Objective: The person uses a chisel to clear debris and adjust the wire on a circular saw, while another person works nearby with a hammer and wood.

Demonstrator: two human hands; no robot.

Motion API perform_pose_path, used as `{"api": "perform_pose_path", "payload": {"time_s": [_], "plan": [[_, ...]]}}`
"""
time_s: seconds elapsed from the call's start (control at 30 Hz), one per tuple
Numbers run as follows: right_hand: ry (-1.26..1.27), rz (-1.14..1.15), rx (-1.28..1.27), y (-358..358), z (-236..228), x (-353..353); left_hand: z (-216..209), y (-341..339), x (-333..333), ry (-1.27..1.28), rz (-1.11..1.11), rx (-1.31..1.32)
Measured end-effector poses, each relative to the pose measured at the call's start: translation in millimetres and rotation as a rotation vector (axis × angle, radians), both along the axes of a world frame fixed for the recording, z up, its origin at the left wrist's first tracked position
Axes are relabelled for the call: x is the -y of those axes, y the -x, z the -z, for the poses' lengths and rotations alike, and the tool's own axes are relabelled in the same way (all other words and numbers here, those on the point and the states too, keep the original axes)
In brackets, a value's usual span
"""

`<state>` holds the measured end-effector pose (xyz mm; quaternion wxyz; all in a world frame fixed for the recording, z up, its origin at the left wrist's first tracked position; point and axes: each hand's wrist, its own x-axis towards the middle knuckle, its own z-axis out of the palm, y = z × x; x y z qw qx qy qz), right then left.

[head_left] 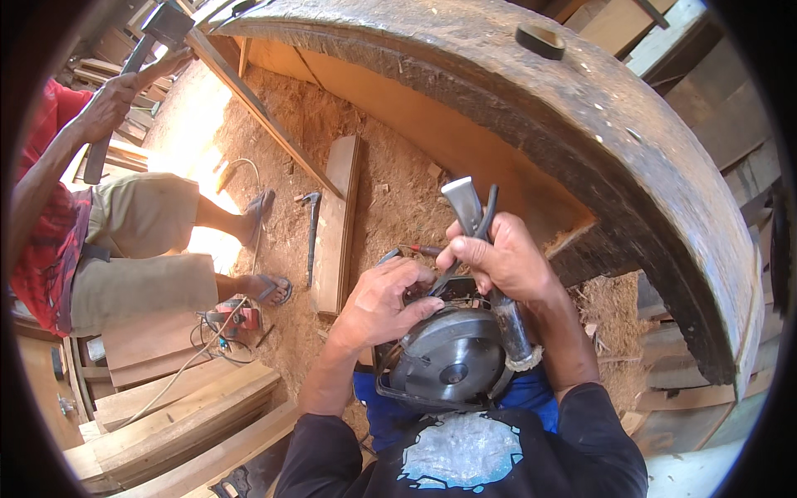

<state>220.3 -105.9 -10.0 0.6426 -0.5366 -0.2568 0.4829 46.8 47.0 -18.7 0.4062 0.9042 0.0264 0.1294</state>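
A circular saw (452, 371) with a round steel blade rests on my lap, blade side up. My left hand (383, 303) is closed over the saw's far left edge, its fingertips partly hidden. Above the saw, my right hand (502, 259) grips a chisel (511, 325) whose broad metal end points away from me and whose frayed handle end hangs over the blade. The same hand also holds a thin dark rod (491, 203), slanting down toward the saw beside my left fingers. What the rod's lower tip touches is unclear.
A large curved timber piece (664, 158) arches across the far and right sides, with a dark ring (540, 41) on top. At left, a co-worker's hand (112, 104) holds a mallet (168, 25). A hammer (312, 236), plank (339, 216), red power tool (231, 317) and stacked boards (183, 407) lie around.
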Motion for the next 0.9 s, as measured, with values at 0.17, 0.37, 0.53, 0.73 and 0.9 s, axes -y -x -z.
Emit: {"api": "perform_pose_path", "payload": {"time_s": [0.17,0.37,0.53,0.73,0.9], "plan": [[-0.024,0.028,0.037,2,-10,0,-2,4,9,0.015,-0.001,0.113],[0.013,-0.007,0.054,18,-10,3,2,5,14,0.019,-0.014,0.174],[0.045,0.221,0.164,41,-21,24,5,18,16,0.384,-0.187,0.108],[-0.095,0.258,-0.005,87,-7,94,12,18,26,0.63,-0.219,0.109],[0.014,0.169,-0.093,143,14,125,13,13,30,0.478,-0.182,-0.022]]}}
